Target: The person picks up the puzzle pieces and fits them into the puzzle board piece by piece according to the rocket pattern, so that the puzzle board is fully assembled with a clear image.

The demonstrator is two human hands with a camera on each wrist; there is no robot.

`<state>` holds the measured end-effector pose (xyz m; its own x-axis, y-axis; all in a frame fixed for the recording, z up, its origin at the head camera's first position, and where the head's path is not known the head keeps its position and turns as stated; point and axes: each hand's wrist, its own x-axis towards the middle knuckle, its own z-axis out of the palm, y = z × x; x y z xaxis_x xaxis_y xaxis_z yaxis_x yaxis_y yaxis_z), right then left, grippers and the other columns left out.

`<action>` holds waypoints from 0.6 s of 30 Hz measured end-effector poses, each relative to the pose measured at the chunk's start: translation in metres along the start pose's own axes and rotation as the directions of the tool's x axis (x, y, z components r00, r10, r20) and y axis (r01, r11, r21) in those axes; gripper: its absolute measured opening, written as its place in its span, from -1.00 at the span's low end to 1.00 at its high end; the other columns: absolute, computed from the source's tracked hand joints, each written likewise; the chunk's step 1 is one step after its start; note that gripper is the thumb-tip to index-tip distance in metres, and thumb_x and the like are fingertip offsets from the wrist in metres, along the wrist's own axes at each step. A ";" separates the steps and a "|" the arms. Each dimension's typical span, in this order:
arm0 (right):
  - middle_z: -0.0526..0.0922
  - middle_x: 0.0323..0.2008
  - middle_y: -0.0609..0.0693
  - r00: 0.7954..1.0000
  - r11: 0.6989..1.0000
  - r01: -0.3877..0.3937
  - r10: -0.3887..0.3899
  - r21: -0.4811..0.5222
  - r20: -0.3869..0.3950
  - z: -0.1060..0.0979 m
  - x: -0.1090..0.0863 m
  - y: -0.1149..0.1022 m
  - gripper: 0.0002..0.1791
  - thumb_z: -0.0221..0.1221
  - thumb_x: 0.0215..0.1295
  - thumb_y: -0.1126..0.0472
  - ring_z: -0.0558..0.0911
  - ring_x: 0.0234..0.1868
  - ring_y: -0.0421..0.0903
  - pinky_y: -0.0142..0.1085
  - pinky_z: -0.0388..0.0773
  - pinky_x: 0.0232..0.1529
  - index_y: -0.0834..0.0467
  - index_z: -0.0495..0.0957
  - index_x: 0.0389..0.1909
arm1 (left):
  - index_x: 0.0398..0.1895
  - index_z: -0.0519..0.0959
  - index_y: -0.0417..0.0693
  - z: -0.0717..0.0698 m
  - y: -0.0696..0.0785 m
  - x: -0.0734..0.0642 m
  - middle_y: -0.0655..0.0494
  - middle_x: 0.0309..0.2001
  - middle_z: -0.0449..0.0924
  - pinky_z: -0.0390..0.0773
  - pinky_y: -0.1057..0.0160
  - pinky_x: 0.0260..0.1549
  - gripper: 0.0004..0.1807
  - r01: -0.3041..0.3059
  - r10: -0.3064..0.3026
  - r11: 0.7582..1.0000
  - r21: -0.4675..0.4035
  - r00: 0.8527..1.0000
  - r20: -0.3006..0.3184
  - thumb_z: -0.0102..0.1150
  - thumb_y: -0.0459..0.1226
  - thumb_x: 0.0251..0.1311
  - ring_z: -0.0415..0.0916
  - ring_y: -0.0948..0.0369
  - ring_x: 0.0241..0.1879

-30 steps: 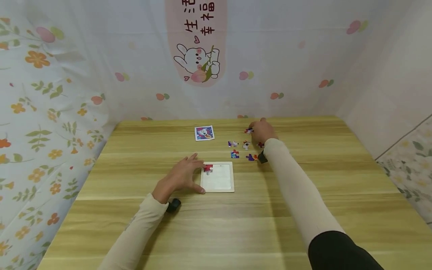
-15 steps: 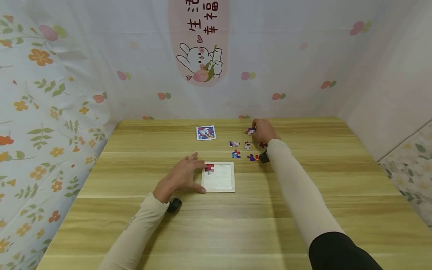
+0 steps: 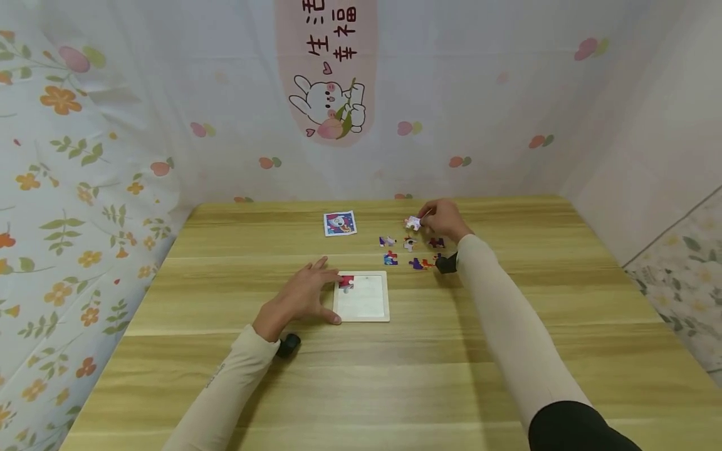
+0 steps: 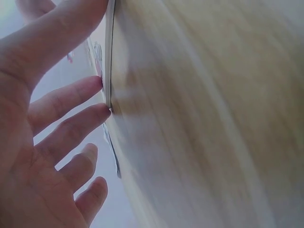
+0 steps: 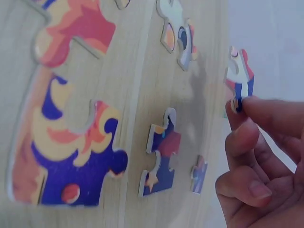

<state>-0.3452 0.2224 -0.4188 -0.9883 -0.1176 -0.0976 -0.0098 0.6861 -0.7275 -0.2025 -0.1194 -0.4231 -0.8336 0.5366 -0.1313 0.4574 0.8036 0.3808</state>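
Observation:
My right hand [image 3: 445, 219] pinches a jigsaw puzzle piece [image 3: 413, 223] between thumb and fingertips at the far side of the table. In the right wrist view this piece [image 5: 240, 78] stands tilted, white with red and blue. Below that hand lie several loose pieces, among them a purple-and-orange one [image 3: 420, 264] and a dark red one [image 3: 436, 242]. My left hand [image 3: 301, 293] spreads along the left side of a white puzzle tray [image 3: 387, 297], thumb at the near corner, a fingertip near the upper left. One red piece [image 3: 346, 282] sits in the tray's upper-left corner.
A square picture card [image 3: 340, 223] lies behind the tray, showing a white cartoon character. Left of the right hand's pieces are a white-and-purple piece [image 3: 387, 241] and a blue-and-red piece [image 3: 390, 257]. A printed curtain [image 3: 225, 94] closes off the table's far edge.
The right hand has picked up and tilted the piece it was fingering, so a paler face shows. The left hand has stayed at the tray. The head view has shifted slightly.

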 end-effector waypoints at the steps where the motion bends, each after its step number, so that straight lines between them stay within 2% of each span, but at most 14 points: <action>1: 0.69 -0.18 0.22 1.000 1.000 -0.003 0.003 0.014 0.008 -0.001 -0.001 0.000 -0.80 0.14 0.34 0.34 0.58 -0.36 -0.03 -0.36 0.51 -0.44 0.30 0.65 -0.11 | 0.29 0.55 -0.03 0.000 0.001 0.000 -0.05 0.40 0.46 0.07 -0.22 0.54 -0.09 0.004 -0.004 1.000 -0.003 1.000 0.000 0.62 0.09 -0.21 -0.02 -0.12 0.60; 9: 0.69 -0.13 0.25 0.995 0.999 0.031 -0.034 0.025 0.091 -0.005 -0.015 -0.003 -0.79 0.10 0.38 0.34 0.53 -0.47 -0.01 -0.20 0.57 -0.37 0.31 0.65 -0.09 | 0.30 0.54 -0.04 0.000 0.002 0.001 -0.06 0.41 0.45 0.06 -0.22 0.54 -0.08 0.009 -0.009 1.000 -0.003 1.000 0.010 0.63 0.09 -0.20 -0.03 -0.12 0.60; 14: 0.67 -0.24 0.14 0.991 0.999 0.037 -0.041 0.028 0.131 -0.006 -0.019 -0.008 -0.81 0.13 0.37 0.32 0.52 -0.48 -0.01 -0.14 0.58 -0.34 0.30 0.66 -0.13 | 0.30 0.54 -0.04 -0.002 0.003 0.001 -0.07 0.41 0.45 0.09 -0.26 0.51 -0.09 0.001 -0.001 1.000 0.006 1.000 0.006 0.63 0.08 -0.20 -0.02 -0.14 0.60; 18: 0.62 -0.34 0.11 0.982 0.997 0.046 -0.055 0.056 0.183 -0.005 -0.023 -0.012 -0.82 0.14 0.37 0.31 0.46 -0.51 -0.06 -0.16 0.54 -0.38 0.30 0.65 -0.14 | 0.28 0.55 -0.04 -0.003 0.003 0.001 -0.07 0.40 0.47 0.13 -0.26 0.50 -0.09 0.004 -0.004 1.000 0.011 1.000 0.003 0.63 0.08 -0.22 0.00 -0.14 0.59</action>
<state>-0.3230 0.2206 -0.4039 -0.9416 -0.2845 -0.1800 -0.0463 0.6390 -0.7678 -0.2026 -0.1171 -0.4196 -0.8347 0.5338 -0.1356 0.4573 0.8089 0.3697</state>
